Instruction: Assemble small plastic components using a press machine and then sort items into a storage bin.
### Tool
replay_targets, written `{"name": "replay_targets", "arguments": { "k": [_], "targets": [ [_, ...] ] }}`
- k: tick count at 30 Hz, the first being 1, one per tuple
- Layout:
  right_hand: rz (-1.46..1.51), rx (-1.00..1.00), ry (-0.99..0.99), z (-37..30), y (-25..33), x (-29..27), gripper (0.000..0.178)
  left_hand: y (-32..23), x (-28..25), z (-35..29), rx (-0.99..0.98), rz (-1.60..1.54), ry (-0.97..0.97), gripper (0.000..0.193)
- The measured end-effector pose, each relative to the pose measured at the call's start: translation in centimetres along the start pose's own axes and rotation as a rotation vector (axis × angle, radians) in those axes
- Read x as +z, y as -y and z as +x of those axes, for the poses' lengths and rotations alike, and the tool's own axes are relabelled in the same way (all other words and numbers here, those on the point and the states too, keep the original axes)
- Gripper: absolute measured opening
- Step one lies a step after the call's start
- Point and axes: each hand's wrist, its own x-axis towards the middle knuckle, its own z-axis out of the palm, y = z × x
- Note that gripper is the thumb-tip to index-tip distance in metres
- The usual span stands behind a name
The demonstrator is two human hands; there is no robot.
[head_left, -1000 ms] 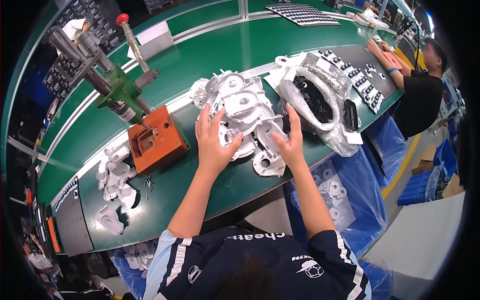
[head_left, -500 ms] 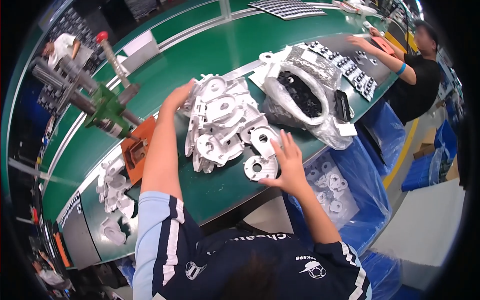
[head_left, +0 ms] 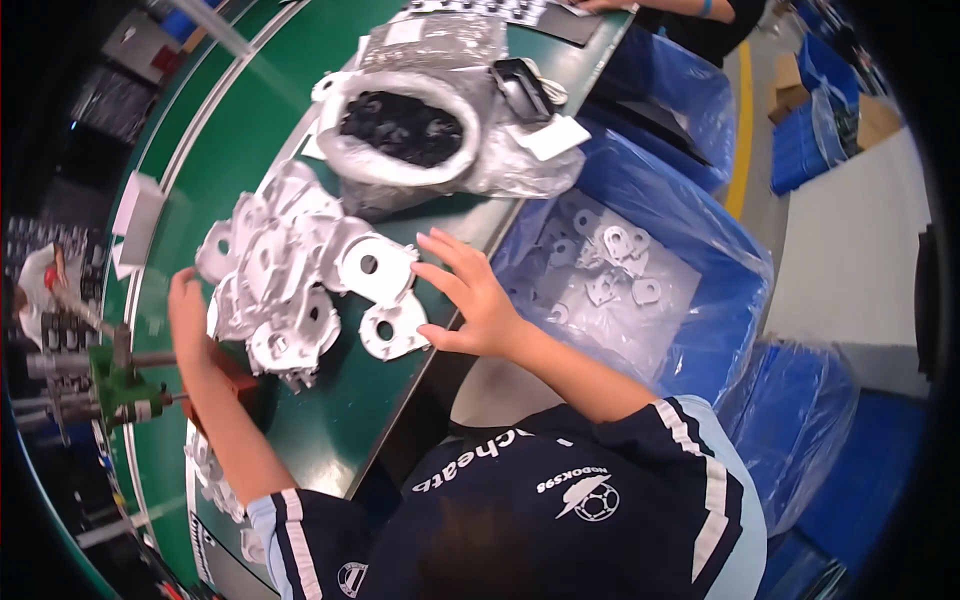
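A heap of white plastic housings (head_left: 275, 245), with round cups and holes, lies on the green workbench (head_left: 330, 440). My left hand (head_left: 186, 315) is at the heap's left side, fingers stretched out along it; whether they touch it I cannot tell. To the right of the heap, my right hand (head_left: 475, 300) is spread open. Its fingertips are beside a white housing with a round hole (head_left: 352, 262) at the heap's edge. The thumb is at the rim of another housing (head_left: 376, 338) lying nearer to me. Neither hand grips anything.
Beyond the heap stands a clear plastic bag of small black parts (head_left: 400, 125), with a black box-like object (head_left: 522, 92) beside it. Right of the bench, a blue-lined bin (head_left: 690, 235) holds white housings. A green hand press (head_left: 125, 390) stands left. A co-worker's arm (head_left: 690, 8) shows at the top.
The view has swung to the right, so the bench appears turned and more of the blue bin shows. Both hands stay at the heap's sides, with the right still spread by the two housings.
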Motion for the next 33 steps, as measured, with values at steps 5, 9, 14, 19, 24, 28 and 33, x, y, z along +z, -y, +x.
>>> {"name": "replay_targets", "arguments": {
  "k": [5, 9, 14, 19, 24, 28, 33],
  "targets": [
    [-0.104, 0.163, -0.381, -5.1, -4.5, -6.5, 0.018, -10.5, -2.8, -7.2, 0.149, -0.337, 0.031, 0.04],
    [-0.334, 0.56, -0.474, -10.9, -13.4, -11.5, 0.022, -18.5, 0.5, -14.0, 0.434, -1.06, 0.793, 0.046],
    [-0.428, 0.937, -0.153, -16.2, -26.1, -9.8, 0.037, -25.7, 14.8, -20.5, 0.075, -0.801, 1.321, 0.027],
    [-0.881, 1.084, 0.858, -16.9, -32.1, -5.7, 0.077, -27.1, 31.7, -21.4, 0.135, -0.316, 1.221, 0.021],
    [-0.804, 0.726, 1.028, -15.5, -34.1, -4.8, 0.11, -22.6, 43.8, -20.1, 0.269, 0.136, 1.121, 0.021],
    [-0.685, 0.669, 1.148, -16.9, -35.5, -5.2, 0.11, -17.6, 49.8, -21.2, 0.266, 0.304, 1.269, 0.03],
    [-0.233, 0.768, 0.623, -21.7, -35.3, -8.4, 0.075, -13.0, 53.1, -22.2, 0.603, 0.31, 1.045, 0.032]
  ]
}}
